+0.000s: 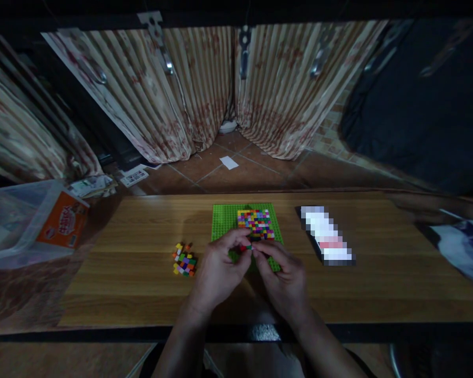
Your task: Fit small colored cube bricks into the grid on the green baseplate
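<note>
Above the near part of a green studded baseplate (pixel 223 216), my left hand (pixel 225 265) and my right hand (pixel 284 275) meet at their fingertips. Small toy bricks (pixel 244 247), with red and green showing, are pinched there, mostly covered by the fingers. Both hands are closed on them; how many there are I cannot make out. Just beyond the fingertips, a block of many-coloured toy bricks (pixel 256 218) sits on the baseplate, its near edge partly hidden. Left of my left hand, a loose pile of small coloured bricks (pixel 185 264) lies on the wooden table.
A phone (pixel 327 236) with a blurred-out screen lies on the wooden table (pixel 134 252), right of the baseplate. A clear plastic bin (pixel 23 220) with an orange label stands at the left. Striped curtains (pixel 197 89) hang beyond; a plastic bag (pixel 463 247) is at far right.
</note>
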Demonstrator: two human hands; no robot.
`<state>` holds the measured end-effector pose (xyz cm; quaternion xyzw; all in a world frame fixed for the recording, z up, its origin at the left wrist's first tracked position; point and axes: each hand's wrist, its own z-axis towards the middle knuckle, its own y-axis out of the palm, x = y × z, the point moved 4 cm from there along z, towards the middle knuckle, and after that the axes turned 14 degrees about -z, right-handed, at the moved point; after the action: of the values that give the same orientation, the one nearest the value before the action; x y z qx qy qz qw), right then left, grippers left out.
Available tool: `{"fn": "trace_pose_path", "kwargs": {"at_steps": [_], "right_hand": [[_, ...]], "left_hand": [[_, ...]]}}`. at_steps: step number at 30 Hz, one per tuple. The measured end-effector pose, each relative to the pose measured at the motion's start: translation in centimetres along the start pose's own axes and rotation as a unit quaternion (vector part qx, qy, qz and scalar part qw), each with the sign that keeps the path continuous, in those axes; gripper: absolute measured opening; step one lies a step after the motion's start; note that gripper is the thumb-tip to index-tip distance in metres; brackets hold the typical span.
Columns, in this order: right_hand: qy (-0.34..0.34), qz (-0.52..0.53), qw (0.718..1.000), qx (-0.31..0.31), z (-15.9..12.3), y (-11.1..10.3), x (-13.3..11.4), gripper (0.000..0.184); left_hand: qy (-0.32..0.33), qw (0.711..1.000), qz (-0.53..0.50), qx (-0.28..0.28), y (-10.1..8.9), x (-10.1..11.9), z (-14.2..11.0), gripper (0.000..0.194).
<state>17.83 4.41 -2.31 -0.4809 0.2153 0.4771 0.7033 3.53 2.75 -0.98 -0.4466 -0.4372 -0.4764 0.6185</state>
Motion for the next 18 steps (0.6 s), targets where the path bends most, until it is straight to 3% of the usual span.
{"fn": "trace_pose_path", "kwargs": {"at_steps": [4, 9, 18], "right_hand": [[0.004, -0.009, 1.000, 0.021, 0.0, -0.2, 0.2, 0.021], [0.010, -0.036, 0.998, 0.053, 0.7, -1.2, 0.8, 0.024], [0.124, -0.024, 0.989, 0.082, 0.9, -1.9, 4.1, 0.020]], "left_hand": [[-0.006, 1.000, -0.022, 0.018, 0.2, -0.4, 0.0, 0.031], [0.003, 0.998, 0.030, 0.049, -1.1, -0.8, 0.2, 0.027], [0.005, 0.995, 0.069, 0.074, -2.0, -1.0, 0.3, 0.027]]}}
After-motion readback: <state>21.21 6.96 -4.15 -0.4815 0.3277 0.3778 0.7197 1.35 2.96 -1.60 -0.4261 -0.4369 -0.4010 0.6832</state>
